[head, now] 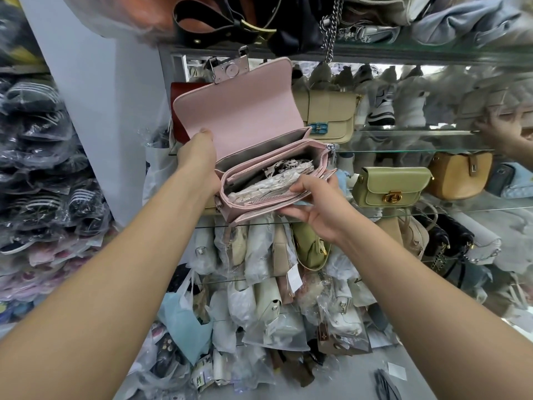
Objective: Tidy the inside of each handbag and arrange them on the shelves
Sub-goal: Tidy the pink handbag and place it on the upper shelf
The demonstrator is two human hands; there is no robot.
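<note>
Our left hand [196, 157] and right hand [314, 203] both grip the open pink flap handbag [245, 116]. If we tip it, its crumpled white paper stuffing [277, 181] may spill

Plastic-wrapped striped slippers [43, 174] stacked high at the left, a pale wall pillar [109, 116] beside them, a light-blue plastic bag [184, 324] low down, a row of sneakers [382, 106] further back, a white paper slip [397, 370] lying on the grey floor [354, 379]
</note>
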